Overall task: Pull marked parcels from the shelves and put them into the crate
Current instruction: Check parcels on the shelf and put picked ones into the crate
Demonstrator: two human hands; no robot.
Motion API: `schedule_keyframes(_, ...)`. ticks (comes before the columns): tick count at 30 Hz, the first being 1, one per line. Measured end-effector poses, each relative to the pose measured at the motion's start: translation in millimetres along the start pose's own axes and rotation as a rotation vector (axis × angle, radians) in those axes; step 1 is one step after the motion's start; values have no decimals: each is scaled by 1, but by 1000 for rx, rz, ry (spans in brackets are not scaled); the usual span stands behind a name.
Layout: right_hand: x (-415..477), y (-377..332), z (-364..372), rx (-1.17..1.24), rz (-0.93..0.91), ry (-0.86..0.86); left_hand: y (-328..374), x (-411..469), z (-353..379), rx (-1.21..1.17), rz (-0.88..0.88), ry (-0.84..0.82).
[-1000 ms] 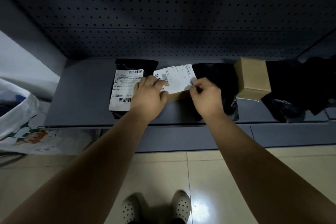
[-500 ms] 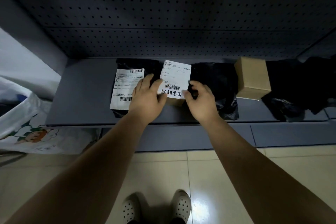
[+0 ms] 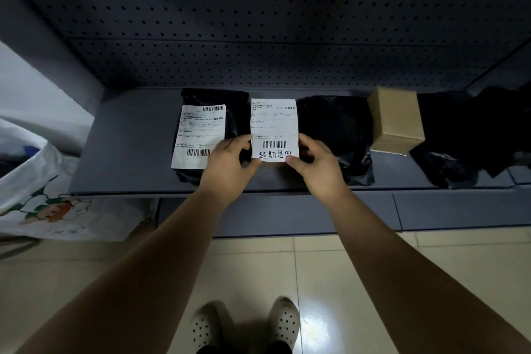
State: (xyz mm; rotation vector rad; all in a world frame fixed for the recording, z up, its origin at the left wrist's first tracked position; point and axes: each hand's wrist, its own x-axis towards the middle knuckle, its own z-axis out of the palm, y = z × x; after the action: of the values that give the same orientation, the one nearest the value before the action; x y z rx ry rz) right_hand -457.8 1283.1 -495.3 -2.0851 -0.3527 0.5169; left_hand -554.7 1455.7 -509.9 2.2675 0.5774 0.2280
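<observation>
White label paper, matte and faintly creased, is pinched near its lower corners by the fingertips (image 3: 292, 163). The left hand (image 3: 230, 167) is curled round the near left edge of the marked parcel (image 3: 274, 126), thumb below and fingers above, and the right hand (image 3: 319, 168) is closed on the near right edge in the same way. The parcel is held over the grey metal shelf (image 3: 129, 138) with its label squared to the camera, probably so that the barcode and the bold handwritten characters along the bottom can be read. That handwriting is judged to be the mark that singles it out. Only a sliver of tan card is glimpsed beneath the label, so a small carton is suspected, and whether its far end rests on the shelf cannot be told. At nine o'clock of it a glossy black poly bag (image 3: 214, 96) is laid flat under a printed label with no handwriting. At three o'clock a crumpled second black bag (image 3: 336, 129) is followed by a plain, square-edged cardboard box (image 3: 395, 121). At twelve o'clock the perforated panel (image 3: 258, 37) is seen, and at six o'clock glazed beige tiles (image 3: 359, 267). No crate is in view.
</observation>
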Motion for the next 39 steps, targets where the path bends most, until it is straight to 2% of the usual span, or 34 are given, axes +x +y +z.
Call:
schedule_keyframes(4, 7, -3, 7, -186, 69, -64, 5, 1, 2, 25, 6, -2)
schedule_keyframes(6, 8, -5, 9, -173, 114, -87, 8, 1, 1, 44, 12, 15)
schedule_keyframes(13, 3, -22, 0, 285, 225, -134, 22, -8, -23, -49, 13, 106)
schedule_keyframes(16, -3, -32, -7, 523, 269, -197, 29, -13, -36, -58, 36, 118)
schedule_keyframes(20, -10, -38, -17, 700, 312, -282, 33, -25, -50, -58, 65, 88)
schedule_keyframes(26, -37, -48, -37, 785, 325, -276, 33, -59, -70, 34, 12, 90)
schedule_keyframes(30, -60, -65, -56, 800, 270, -261, 59, -84, -91, 116, 68, 84)
schedule_keyframes(36, -117, -94, -86, 756, 176, -309, 98, -121, -125, 114, 128, 60)
schedule_keyframes(39, -153, -99, -93, 720, 149, -268, 110, -136, -137, 100, 196, 35)
